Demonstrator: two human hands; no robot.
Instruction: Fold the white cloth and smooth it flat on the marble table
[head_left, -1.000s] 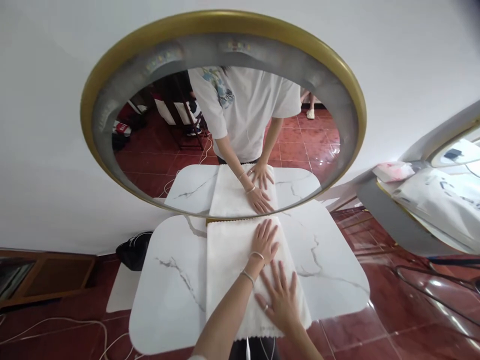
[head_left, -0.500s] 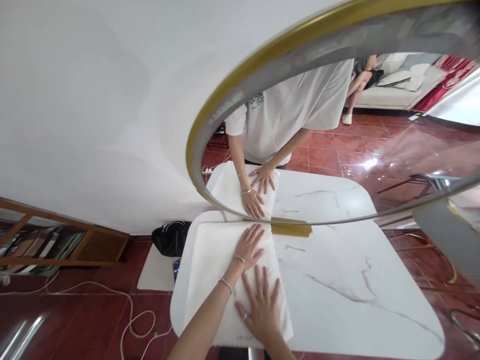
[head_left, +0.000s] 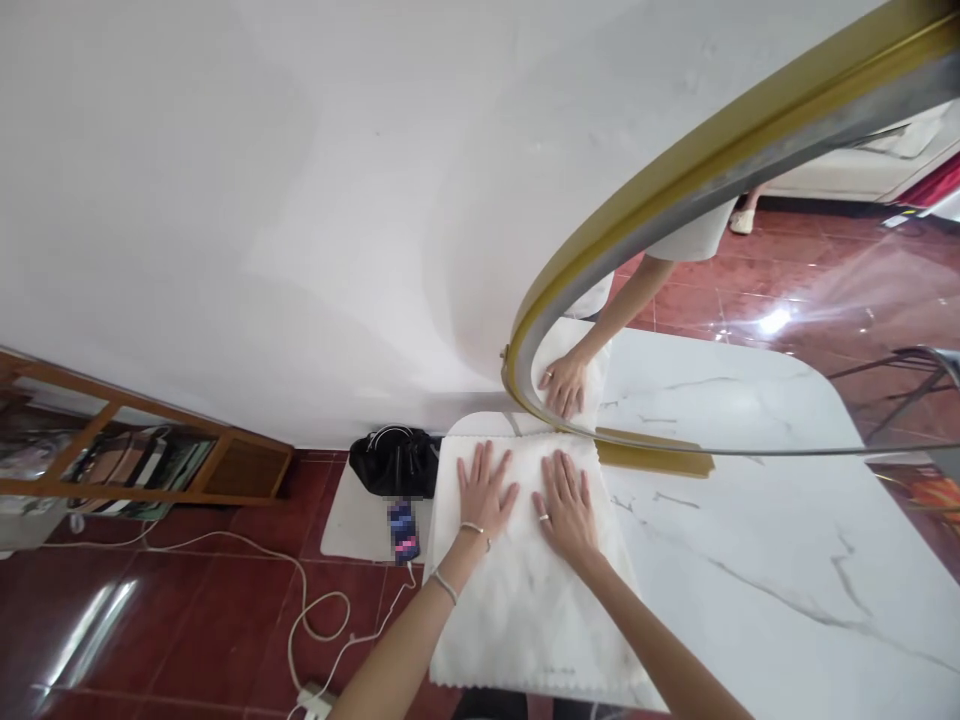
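A white cloth [head_left: 525, 620] with scalloped edges lies folded flat at the left end of the white marbled table [head_left: 735, 590]. Pressed flat on its far left part is my left hand [head_left: 484, 490], fingers spread, two bracelets on the wrist. My right hand [head_left: 568, 510], wearing a ring, rests palm down on the far right part of the cloth, its fingers slightly apart. Neither hand grips anything. The mirror [head_left: 637, 240] reflects the right hand and forearm; its gold frame hides the rest of the reflection.
The mirror's gold foot [head_left: 660, 460] stands on the table's far edge against the wall [head_left: 300, 200]. Left of the table, a black bag [head_left: 394, 460] sits on a low pale surface beside a phone [head_left: 403, 530]. White cables [head_left: 300, 570] cross the red floor. A wooden shelf [head_left: 240, 470] stands further left.
My view has turned left. My left hand has shifted left over the cloth, and my right hand has moved forward to its far part. The cloth's left edge now lies near the table's left edge.
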